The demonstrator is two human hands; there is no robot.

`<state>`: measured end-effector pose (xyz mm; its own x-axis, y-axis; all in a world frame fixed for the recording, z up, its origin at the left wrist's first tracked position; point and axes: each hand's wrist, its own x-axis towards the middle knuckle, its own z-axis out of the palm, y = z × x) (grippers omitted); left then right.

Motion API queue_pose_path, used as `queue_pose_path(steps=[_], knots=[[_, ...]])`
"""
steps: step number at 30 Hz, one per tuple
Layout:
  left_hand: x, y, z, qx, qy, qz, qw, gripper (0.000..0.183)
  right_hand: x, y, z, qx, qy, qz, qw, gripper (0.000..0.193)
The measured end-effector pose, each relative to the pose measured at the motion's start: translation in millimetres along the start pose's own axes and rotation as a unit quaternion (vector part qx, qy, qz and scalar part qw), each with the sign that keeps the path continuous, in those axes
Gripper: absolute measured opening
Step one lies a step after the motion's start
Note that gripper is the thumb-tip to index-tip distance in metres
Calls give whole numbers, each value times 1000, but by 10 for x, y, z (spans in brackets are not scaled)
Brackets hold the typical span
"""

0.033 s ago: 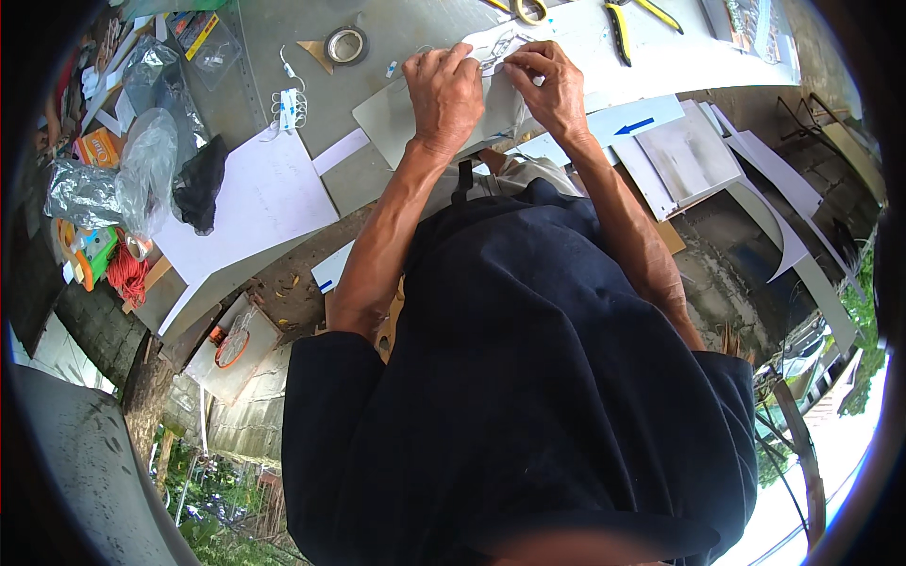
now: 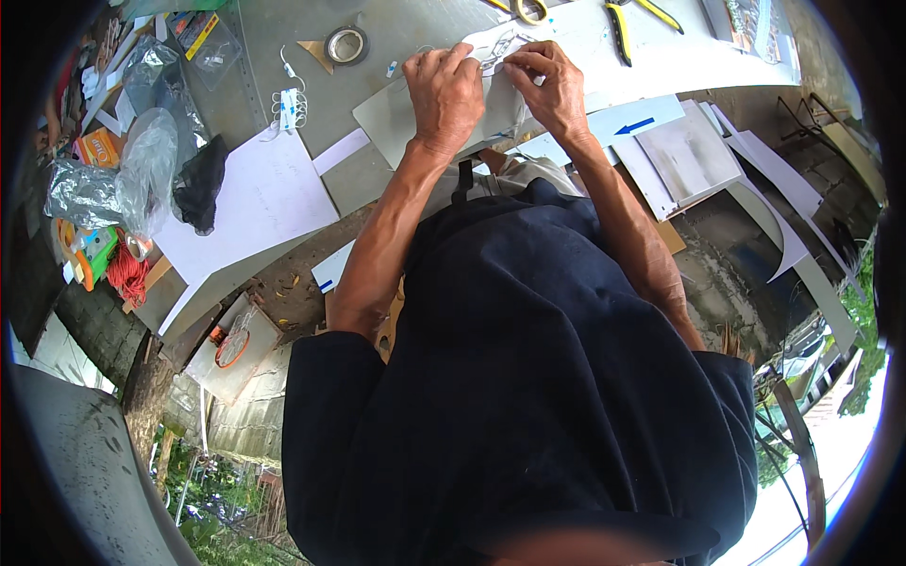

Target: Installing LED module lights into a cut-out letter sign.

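Note:
My left hand (image 2: 444, 94) is over the work table, its fingers curled down at the left side of a tangle of thin white wire (image 2: 502, 49). My right hand (image 2: 549, 80) faces it from the other side, thumb and forefinger pinched together at the wire's right end. What lies under the left fingertips is hidden. A grey sheet (image 2: 387, 118) sits beneath the left hand. To the left is a small bundle of white modules with looped white wire (image 2: 289, 109). Nearby rests a roll of dark tape (image 2: 346, 45).
Pliers with yellow and black handles (image 2: 620, 36) and yellow-handled scissors (image 2: 530, 9) lie on the far side. Clear plastic bags (image 2: 149, 170), a black bag (image 2: 200, 187) and red cord (image 2: 127, 274) crowd the left. White boards (image 2: 255, 198) and cut panels (image 2: 689, 156) flank me.

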<state>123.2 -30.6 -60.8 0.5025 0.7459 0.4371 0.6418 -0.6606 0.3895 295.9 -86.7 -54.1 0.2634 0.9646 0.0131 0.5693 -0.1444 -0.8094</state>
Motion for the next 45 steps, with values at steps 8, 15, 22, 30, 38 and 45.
queue_pose_path(steps=[8, 15, 22, 30, 38, 45], knots=[[-7, -1, -6, -1, -11, -1, 1000, 11, 46, 36, 73, -19, -7, 15, 1000, 19], [-26, -11, 3, -3, -11, -4, 1000, 12, 56, 20, 154, -43, 6, 18, 999, 23], [-33, -28, 2, -11, -9, -3, 1000, 12, 79, -11, 204, -55, 20, 34, 998, 23], [-45, -63, -17, -41, -18, -10, 999, 19, 76, -23, 230, -113, 29, 16, 993, 23], [-49, -141, -53, -92, -22, -26, 995, 25, 64, -24, 222, -103, 13, 27, 994, 22], [-41, -126, -52, -90, -8, -17, 996, 12, 47, -25, 226, -100, 17, 24, 995, 22]])
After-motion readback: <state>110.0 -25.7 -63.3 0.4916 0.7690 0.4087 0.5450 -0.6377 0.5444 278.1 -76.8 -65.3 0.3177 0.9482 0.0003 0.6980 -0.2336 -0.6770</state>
